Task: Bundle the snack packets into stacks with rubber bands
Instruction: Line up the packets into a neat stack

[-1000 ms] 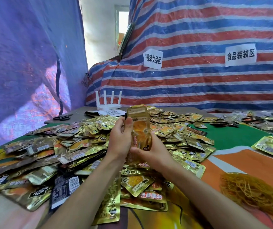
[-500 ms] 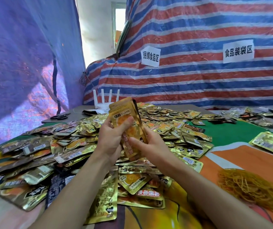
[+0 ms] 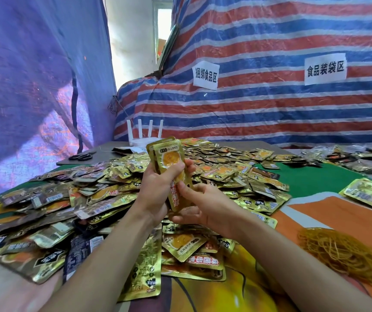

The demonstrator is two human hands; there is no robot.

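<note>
Packets (image 3: 104,194) — a loose heap covers most of the table (image 3: 311,183), from the near left edge to the far middle, overlapping every which way. None in the heap look banded. More packets lie flat at the right edge; I can't tell whether those are bundled.

Bands (image 3: 342,253) — a tangled orange-brown pile at near right, well apart from the heap and just beside the right forearm. Probably kept there so the right hand can reach over for one.

Stack (image 3: 169,158) — a few gold packets held upright above the heap's near middle, faces together, top edges roughly level and tilted slightly left. No band shows on it. It looks lifted off the table so the edges can be squared before banding.

Left hand (image 3: 158,188) is wrapped round the stack's middle, thumb across the front face, fingertips showing past the right edge. This is the clamping grip that keeps the packets from sliding.

Right hand (image 3: 205,208) is at the stack's lower end, thumb pressed on the front near the bottom edge, fingers curled under and behind — pinching the bottom, likely to align it.

Judgement: one stack being evened up, band not yet on, most of the heap left to do.

Router (image 3: 144,134) and scissors (image 3: 81,156) sit at the far left, unused.
</note>
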